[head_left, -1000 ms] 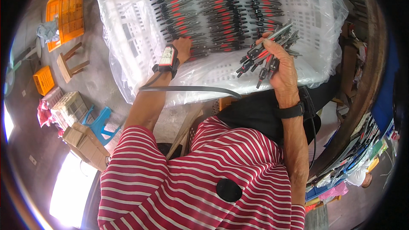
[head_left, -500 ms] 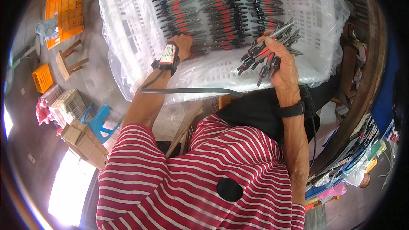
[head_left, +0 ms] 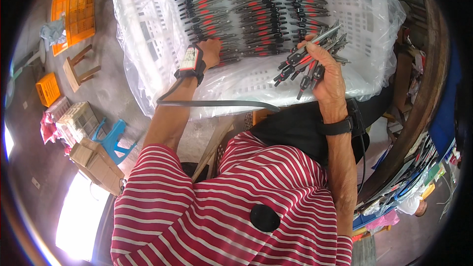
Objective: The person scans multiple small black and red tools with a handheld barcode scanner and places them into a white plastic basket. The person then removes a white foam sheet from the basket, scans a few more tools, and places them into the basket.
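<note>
We sit over a wide white plastic crate (head_left: 148, 29), turned bottom-up and wrapped in clear plastic sheeting (head_left: 374, 69), so its slotted base serves as a flat working surface. Across its far half lie rows of black-and-red drawing compasses (head_left: 246, 10), laid side by side in neat columns — an order that keeps them countable and easy to lift one at a time. Our left hand (head_left: 211, 51) rests fingers-down on the near end of the left column, touching the compasses there; whether it grips one we cannot tell. Our right hand (head_left: 322, 66), near the crate's right edge, is closed around a fanned bundle of compasses (head_left: 308, 59), points and hinges splayed outward — held as a gathered batch.
</note>
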Tool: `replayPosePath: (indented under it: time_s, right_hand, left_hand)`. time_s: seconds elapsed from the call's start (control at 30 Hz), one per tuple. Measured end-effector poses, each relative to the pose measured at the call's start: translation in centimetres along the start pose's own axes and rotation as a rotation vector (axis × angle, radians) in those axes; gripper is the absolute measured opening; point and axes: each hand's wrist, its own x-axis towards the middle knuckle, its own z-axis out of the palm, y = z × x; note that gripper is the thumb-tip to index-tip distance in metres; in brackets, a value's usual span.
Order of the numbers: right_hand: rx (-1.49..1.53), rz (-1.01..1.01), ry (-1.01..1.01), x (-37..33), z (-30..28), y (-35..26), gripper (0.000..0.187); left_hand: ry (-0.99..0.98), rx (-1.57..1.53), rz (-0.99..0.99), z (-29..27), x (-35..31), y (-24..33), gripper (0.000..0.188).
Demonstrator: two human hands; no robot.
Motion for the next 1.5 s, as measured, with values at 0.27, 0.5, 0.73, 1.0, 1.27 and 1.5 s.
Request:
replayPosePath:
  time_s: [0.27, 0.5, 0.73, 1.0, 1.27, 1.5]
  right_hand:
    - [-0.031, -0.001, -0.018, -0.1, -0.1, 0.1, 0.025]
    - [-0.002, -0.002, -0.019, 0.1, -0.3, 0.2, 0.025]
    - [0.019, -0.003, -0.015, 0.0, 0.1, 0.1, 0.023]
    - [-0.022, -0.016, -0.061, -0.1, 0.1, -0.2, 0.023]
    - [0.182, 0.012, -0.054, -1.2, 0.0, -0.7, 0.024]
    - [0.235, -0.056, -0.054, -5.7, -0.5, -3.5, 0.027]
  left_hand:
    - [0.164, 0.037, 0.143, 0.0, -0.7, 0.1, 0.016]
    - [0.234, -0.041, 0.034, -0.3, -0.6, -0.2, 0.009]
    - [0.252, -0.039, 0.016, -0.1, -0.6, -0.2, 0.010]
    - [0.223, -0.004, 0.057, 0.1, -0.7, -0.4, 0.014]
    - [0.192, -0.185, 0.161, 0.8, 0.7, -2.4, 0.020]
    - [0.134, -0.798, 0.249, -2.3, 1.3, 0.3, 0.012]
